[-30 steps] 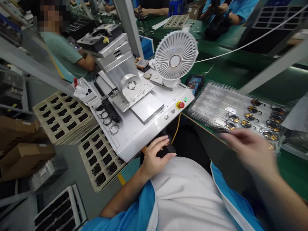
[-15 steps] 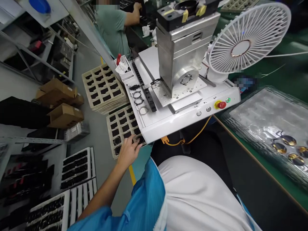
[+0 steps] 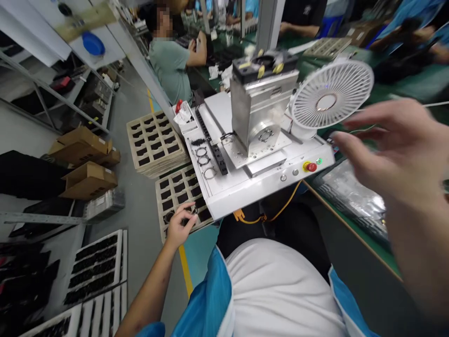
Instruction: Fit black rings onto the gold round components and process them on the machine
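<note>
My left hand [image 3: 180,225] is at the lower moulded tray [image 3: 162,199], thumb and forefinger curled together on a small black ring [image 3: 192,210], partly hidden by the fingers. Similar black rings sit in a few pockets near the hand. Blurred by motion, my right hand [image 3: 396,154] is raised at the right, in front of the fan [image 3: 329,100] and above a clear plastic tray [image 3: 354,187]. Its thumb and fingers are apart, with nothing visible between them. Between my hands stands a white machine base [image 3: 242,196] carrying a metal block [image 3: 259,112].
On the base are several loose rings [image 3: 209,173], a black strip [image 3: 218,157] and a red emergency button [image 3: 311,166]. Stacked trays [image 3: 156,140] stand beyond the left hand. An orange cable [image 3: 286,206] hangs below. A co-worker [image 3: 170,65] sits at the far bench.
My right hand has come into view from the right. My left hand has drawn back slightly at the tray, its fingers closing on the ring. The camera view has tilted up.
</note>
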A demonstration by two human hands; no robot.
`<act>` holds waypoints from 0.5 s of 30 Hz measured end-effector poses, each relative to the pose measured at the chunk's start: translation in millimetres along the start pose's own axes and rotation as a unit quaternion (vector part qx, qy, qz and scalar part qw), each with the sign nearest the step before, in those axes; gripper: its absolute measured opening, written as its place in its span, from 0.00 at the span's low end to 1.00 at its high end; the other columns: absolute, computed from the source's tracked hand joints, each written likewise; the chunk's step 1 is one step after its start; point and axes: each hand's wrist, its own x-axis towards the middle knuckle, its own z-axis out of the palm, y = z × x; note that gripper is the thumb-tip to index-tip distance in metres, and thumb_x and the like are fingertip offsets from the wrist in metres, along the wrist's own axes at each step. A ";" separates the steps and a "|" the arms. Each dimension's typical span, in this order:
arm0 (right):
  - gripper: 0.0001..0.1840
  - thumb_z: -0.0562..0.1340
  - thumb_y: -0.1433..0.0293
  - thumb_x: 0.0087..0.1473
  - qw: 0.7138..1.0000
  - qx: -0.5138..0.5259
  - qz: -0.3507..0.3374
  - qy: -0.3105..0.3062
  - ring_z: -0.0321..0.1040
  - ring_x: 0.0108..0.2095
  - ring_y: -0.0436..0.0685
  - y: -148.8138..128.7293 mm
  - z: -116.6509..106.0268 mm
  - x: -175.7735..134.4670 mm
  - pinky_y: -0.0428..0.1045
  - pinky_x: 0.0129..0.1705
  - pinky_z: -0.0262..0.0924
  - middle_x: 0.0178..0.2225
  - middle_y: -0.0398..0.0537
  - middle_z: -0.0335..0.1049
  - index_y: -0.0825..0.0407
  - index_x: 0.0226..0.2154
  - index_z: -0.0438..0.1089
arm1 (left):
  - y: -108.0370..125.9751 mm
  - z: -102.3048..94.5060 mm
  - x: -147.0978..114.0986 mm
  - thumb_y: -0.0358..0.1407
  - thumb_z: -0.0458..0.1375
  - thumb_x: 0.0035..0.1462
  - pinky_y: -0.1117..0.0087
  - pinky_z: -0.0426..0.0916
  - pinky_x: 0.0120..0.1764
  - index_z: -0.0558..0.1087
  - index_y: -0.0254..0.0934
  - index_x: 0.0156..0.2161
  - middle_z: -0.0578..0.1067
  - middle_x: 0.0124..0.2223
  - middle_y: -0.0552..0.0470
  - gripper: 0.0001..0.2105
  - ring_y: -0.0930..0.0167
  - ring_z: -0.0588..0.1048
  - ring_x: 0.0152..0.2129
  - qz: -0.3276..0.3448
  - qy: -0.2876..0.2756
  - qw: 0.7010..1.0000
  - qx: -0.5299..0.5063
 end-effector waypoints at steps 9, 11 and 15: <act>0.08 0.73 0.75 0.50 0.956 0.017 -0.114 -0.271 0.75 0.50 0.64 -24.0 83.5 207.0 0.60 0.60 0.66 0.39 0.46 0.78 0.57 0.36 0.80 | 111.5 -26.1 95.6 0.34 0.67 0.60 0.54 0.80 0.49 0.78 0.39 0.36 0.84 0.48 0.44 0.03 0.60 0.84 0.46 0.194 0.232 0.940 -0.156; 0.09 0.76 0.73 0.47 0.951 0.090 -0.088 -0.281 0.77 0.46 0.61 -12.5 92.8 219.9 0.61 0.58 0.68 0.34 0.42 0.76 0.55 0.34 0.80 | 136.6 -30.5 128.9 0.33 0.68 0.59 0.53 0.80 0.50 0.80 0.40 0.38 0.84 0.49 0.46 0.03 0.60 0.84 0.46 0.252 0.254 0.921 -0.156; 0.12 0.78 0.70 0.45 0.953 0.184 -0.040 -0.237 0.77 0.45 0.61 -6.0 89.0 218.4 0.58 0.54 0.73 0.33 0.43 0.77 0.52 0.34 0.80 | 191.5 -32.2 209.0 0.38 0.69 0.59 0.54 0.77 0.53 0.81 0.40 0.35 0.85 0.46 0.48 0.05 0.62 0.84 0.45 0.320 0.246 0.913 -0.056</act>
